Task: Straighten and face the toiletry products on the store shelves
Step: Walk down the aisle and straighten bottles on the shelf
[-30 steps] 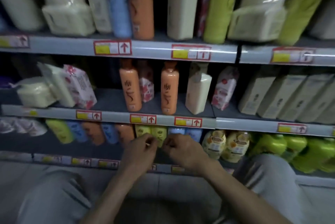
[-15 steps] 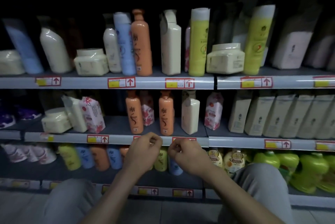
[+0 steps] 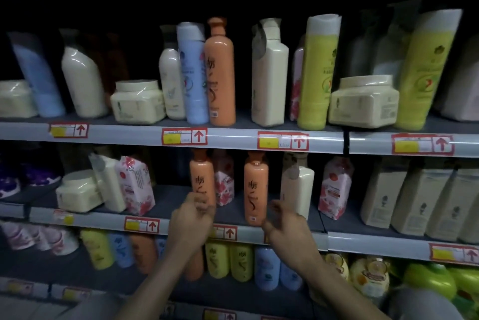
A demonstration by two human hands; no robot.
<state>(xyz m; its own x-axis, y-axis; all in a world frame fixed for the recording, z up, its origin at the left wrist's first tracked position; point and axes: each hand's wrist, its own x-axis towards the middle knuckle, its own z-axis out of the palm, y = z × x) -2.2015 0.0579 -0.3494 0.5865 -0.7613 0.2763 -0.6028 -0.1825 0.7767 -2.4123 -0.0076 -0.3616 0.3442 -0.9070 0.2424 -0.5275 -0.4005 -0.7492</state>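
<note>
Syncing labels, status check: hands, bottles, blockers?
Left hand grips left tall orange plastic bottle. Right hand loosely curled, empty, beside second orange bottle. Nothing blocking.

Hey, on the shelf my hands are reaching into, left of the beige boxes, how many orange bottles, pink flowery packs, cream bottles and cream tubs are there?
Orange bottles: 2
Pink flowery packs: 3
Cream bottles: 2
Cream tubs: 1
Total: 8
</note>
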